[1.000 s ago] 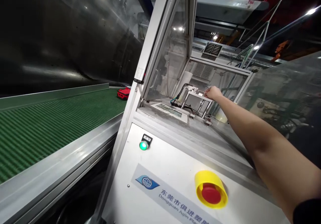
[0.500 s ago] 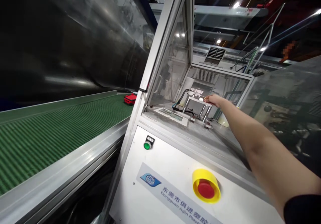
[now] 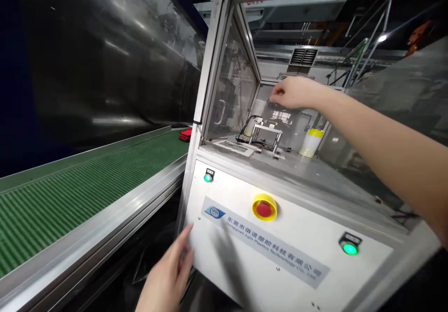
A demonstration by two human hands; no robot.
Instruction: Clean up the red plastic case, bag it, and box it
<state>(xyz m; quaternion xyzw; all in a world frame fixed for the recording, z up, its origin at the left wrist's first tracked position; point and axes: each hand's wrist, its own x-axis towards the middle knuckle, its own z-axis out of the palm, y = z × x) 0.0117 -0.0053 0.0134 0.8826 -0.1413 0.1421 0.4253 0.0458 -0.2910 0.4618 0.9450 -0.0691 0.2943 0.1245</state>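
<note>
My right hand (image 3: 290,93) is raised inside the machine's framed enclosure, above and apart from a small metal fixture (image 3: 268,128) with upright posts. Its fingers are curled together in a pinch; whatever they hold, if anything, is too small to name. Low in front of the white control panel (image 3: 245,270) is my left hand (image 3: 170,267), fingers stretched out and somewhat blurred, holding nothing visible. Nearest to it are the panel's left edge and a company label (image 3: 266,242). Two green buttons, one at left (image 3: 208,177) and one at right (image 3: 350,248), glow on the panel.
A red emergency stop button (image 3: 263,209) in a yellow collar juts from the panel. Left of the machine runs a green conveyor belt (image 3: 105,186) carrying a red item (image 3: 185,135). A white and yellow container (image 3: 312,142) and a printed sheet (image 3: 234,147) lie within the enclosure.
My right hand has risen off the fixture. My left hand has come into view at the bottom. The view has shifted, showing more panel, and the left green button now glows brighter.
</note>
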